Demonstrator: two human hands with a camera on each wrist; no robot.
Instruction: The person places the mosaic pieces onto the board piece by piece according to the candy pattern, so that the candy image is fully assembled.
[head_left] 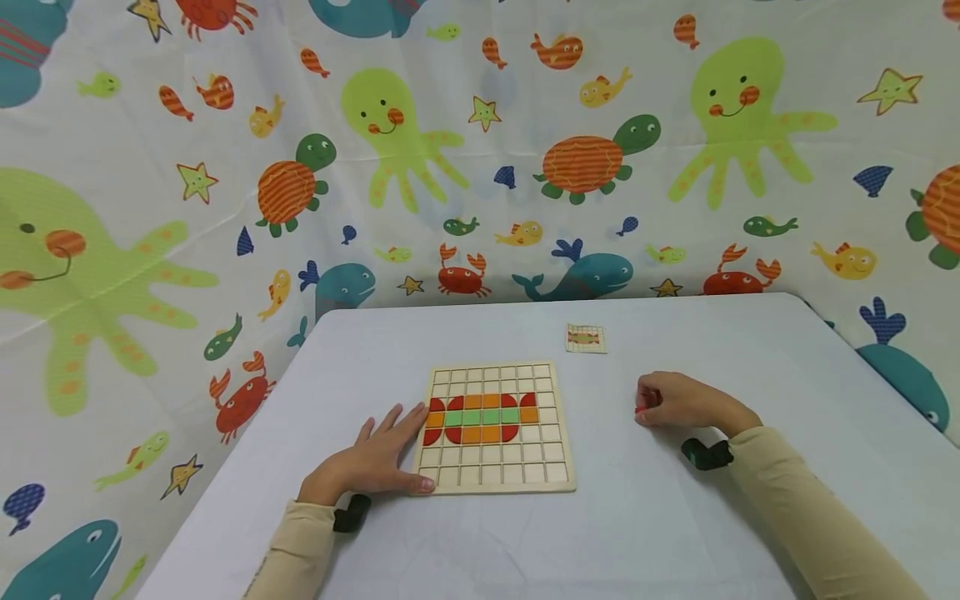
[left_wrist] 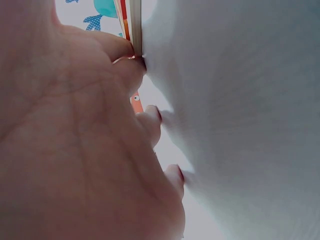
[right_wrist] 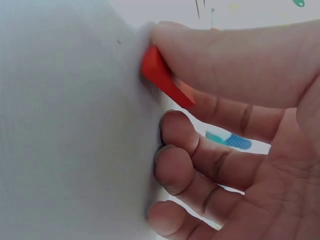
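A wooden grid board point(head_left: 517, 475) lies on the table, with red, orange and green tiles point(head_left: 482, 417) forming a candy-like shape in its upper half. My left hand point(head_left: 375, 458) rests at the board's left side, fingers spread and straight, fingertips and thumb touching its edge. In the left wrist view the fingertips of that hand point(left_wrist: 100, 130) meet the board's rim point(left_wrist: 136, 30) and the table. To the right of the board, my right hand point(head_left: 686, 402) pinches a small red tile point(right_wrist: 165, 77) between thumb and index finger, close to the tabletop. Its other fingers are curled.
A small pattern card point(head_left: 586, 339) showing a similar candy shape lies behind the board, to its right. The table point(head_left: 600, 533) has a white cover. Behind it hangs a curtain point(head_left: 495, 108) printed with sea animals. Dark bands point(head_left: 707, 454) sit at both wrists.
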